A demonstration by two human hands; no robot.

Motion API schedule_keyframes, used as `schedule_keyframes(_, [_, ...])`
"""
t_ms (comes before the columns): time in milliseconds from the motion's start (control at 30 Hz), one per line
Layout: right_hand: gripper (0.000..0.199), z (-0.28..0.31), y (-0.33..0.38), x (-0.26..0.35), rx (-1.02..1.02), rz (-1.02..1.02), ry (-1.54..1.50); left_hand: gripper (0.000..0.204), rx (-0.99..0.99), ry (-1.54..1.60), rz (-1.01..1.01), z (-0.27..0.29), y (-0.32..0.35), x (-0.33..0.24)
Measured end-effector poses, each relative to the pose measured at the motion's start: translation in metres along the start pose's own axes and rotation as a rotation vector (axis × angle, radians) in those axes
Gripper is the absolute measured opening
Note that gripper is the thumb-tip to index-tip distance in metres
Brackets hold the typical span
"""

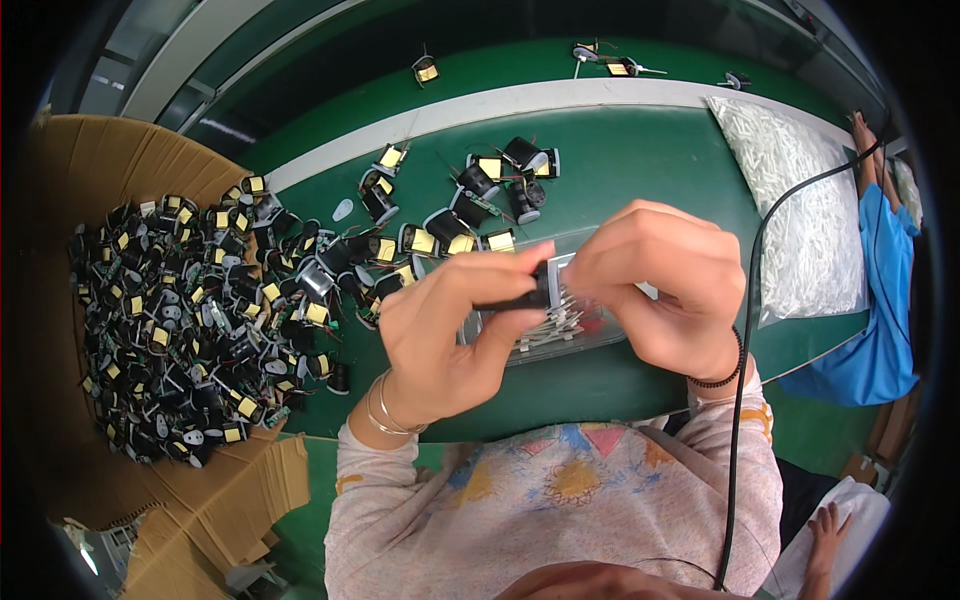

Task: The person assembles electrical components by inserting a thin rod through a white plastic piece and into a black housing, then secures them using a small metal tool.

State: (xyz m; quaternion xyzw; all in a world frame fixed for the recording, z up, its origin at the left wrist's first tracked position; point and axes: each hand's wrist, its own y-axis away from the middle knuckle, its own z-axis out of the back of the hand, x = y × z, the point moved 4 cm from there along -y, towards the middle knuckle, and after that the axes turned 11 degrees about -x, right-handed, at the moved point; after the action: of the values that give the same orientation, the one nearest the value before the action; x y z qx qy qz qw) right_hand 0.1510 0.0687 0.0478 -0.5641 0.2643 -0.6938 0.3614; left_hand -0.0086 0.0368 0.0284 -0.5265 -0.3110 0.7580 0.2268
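Observation:
Between the thumb and fingers of my left hand (440, 335) is a small black cylindrical part with a grey end cap (543, 287), probably a small motor, lying sideways. My right hand (675, 285) pinches close against the grey end. Its fingertips are blurred and hide whatever they grip. Below both hands sits a clear plastic tray (592, 343) holding small white sticks (548, 330), and something reddish shows near its right side. Several similar black cylinders with yellow labels (421, 240) lie loose on the green table just beyond my left hand.
A big cardboard box (120, 150) on the left spills over with black cylinders (175, 330). At the right lies a clear bag of white sticks (795, 215). A black cable (752, 330) hangs down at my right. Another person's blue garment (870, 330) shows beyond the table's right end.

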Motion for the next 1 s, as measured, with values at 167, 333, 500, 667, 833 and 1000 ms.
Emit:
schedule_keyframes(167, [0.018, -0.007, 0.007, 0.002, -0.115, 0.108, 0.125, 0.022, -0.082, 0.080, 0.077, -0.001, 0.002, 0.007])
schedule_keyframes(333, [0.012, -0.014, -0.003, -0.027, -0.044, -0.055, 0.063, 0.017, -0.074, 0.170, 0.253, 0.000, -0.007, 0.031])
schedule_keyframes(500, [0.024, -0.028, 0.012, -0.072, -0.090, -0.511, -0.330, 0.014, -0.144, 0.313, 0.409, -0.007, -0.017, 0.062])
schedule_keyframes(667, [0.053, 0.001, 0.003, -0.104, -0.196, -0.424, -0.011, 0.018, -0.145, -0.358, 0.335, 0.011, -0.057, 0.148])
schedule_keyframes(833, [0.062, 0.013, 0.013, -0.090, -0.146, -0.471, -0.010, 0.023, -0.042, -1.177, 0.010, 0.040, -0.095, 0.226])
schedule_keyframes(1000, [0.033, 0.021, 0.023, -0.076, -0.025, -0.464, 0.078, 0.024, 0.281, -1.124, -0.191, -0.024, -0.091, 0.209])
